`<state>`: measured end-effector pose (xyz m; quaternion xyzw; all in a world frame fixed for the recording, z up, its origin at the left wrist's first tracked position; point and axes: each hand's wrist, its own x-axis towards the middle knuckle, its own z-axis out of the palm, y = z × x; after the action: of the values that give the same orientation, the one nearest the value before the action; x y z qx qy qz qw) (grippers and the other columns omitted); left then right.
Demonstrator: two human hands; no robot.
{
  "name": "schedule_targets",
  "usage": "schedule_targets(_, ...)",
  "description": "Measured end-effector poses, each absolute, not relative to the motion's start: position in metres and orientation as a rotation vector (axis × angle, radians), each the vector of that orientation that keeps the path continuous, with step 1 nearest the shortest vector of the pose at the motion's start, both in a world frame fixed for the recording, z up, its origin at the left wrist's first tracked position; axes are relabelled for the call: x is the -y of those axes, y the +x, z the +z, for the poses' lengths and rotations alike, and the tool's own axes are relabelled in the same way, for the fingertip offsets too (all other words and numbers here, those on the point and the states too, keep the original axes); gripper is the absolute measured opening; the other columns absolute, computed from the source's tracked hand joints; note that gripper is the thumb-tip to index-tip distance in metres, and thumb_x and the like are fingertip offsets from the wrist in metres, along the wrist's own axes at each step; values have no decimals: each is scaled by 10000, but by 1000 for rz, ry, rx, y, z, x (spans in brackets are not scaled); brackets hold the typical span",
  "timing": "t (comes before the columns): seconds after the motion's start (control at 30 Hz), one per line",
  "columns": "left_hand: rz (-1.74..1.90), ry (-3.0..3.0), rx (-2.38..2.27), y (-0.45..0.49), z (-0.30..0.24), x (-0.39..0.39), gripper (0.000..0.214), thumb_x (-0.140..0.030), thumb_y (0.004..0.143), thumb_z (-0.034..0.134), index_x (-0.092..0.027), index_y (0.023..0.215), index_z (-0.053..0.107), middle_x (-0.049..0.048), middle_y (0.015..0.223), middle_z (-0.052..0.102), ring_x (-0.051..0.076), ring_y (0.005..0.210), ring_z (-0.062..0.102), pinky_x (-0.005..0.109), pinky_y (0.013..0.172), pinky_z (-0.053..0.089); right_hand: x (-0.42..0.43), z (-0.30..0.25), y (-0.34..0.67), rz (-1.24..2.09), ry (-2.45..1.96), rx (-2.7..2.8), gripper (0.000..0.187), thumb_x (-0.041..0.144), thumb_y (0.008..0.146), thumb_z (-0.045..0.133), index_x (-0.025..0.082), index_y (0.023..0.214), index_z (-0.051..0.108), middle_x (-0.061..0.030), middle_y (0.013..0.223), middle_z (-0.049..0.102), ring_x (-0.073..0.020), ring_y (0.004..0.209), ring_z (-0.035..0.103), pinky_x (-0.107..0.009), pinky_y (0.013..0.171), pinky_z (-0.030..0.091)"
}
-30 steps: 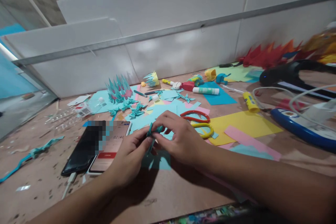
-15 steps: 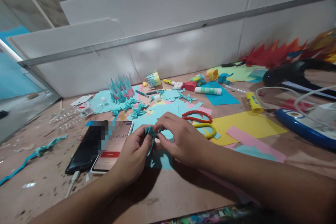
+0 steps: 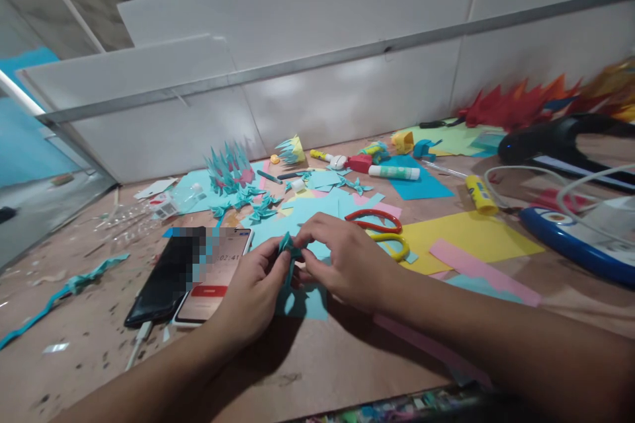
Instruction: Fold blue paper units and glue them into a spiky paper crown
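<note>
Pinching with left hand (image 3: 253, 291) and right hand (image 3: 347, 264) together, fingertips of both clamped on a small folded teal paper piece (image 3: 288, 251), held just above the brown table (image 3: 347, 370) over a loose teal scrap (image 3: 305, 304). Around that, spot a yellow sheet (image 3: 466, 238) off to the right, two phones (image 3: 213, 274) side by side just left of the left hand, red-and-yellow scissors (image 3: 380, 231) just past the right hand, and a glue stick (image 3: 394, 172) further back.
</note>
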<state>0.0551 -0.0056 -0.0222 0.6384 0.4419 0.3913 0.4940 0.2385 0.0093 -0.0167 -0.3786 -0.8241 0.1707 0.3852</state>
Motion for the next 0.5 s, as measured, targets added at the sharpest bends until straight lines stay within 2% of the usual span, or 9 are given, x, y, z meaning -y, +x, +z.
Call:
schedule_targets(0.13, 980, 1483, -1077, 56, -22, 6, 209, -359, 953, 569, -189, 880, 665, -8, 744, 658, 128, 659, 565, 225, 634, 451, -6, -13, 240, 407, -921, 2166, 133, 119, 889, 620, 188, 975, 693, -60, 1008, 642, -203, 962, 617, -337, 862, 488)
schedule_targets(0.23, 974, 1401, -1047, 54, -25, 6, 198, -337, 930, 594, -204, 1017, 712, 24, 927, 732, 145, 755, 627, 233, 667, 471, -4, -10, 242, 387, -952, 2218, 138, 138, 886, 625, 195, 978, 711, -61, 995, 615, -202, 923, 605, -336, 823, 495)
schedule_targets(0.4, 1003, 1251, -1018, 49, -31, 3, 398, -330, 897, 653, -214, 1278, 652, 74, 1141, 744, 200, 946, 687, 307, 831, 521, -2, -6, 243, 254, -982, 2323, 123, 202, 920, 605, 199, 962, 720, -92, 1049, 617, -226, 943, 598, -367, 831, 495)
schedule_targets(0.5, 1016, 1183, -942, 47, -33, 3, 411, -320, 907, 654, -225, 1307, 637, 89, 1247, 715, 224, 1049, 689, 350, 924, 521, 0, -5, 242, 115, -993, 2356, 165, 263, 951, 575, 183, 988, 714, -117, 1080, 636, -251, 943, 600, -401, 827, 492)
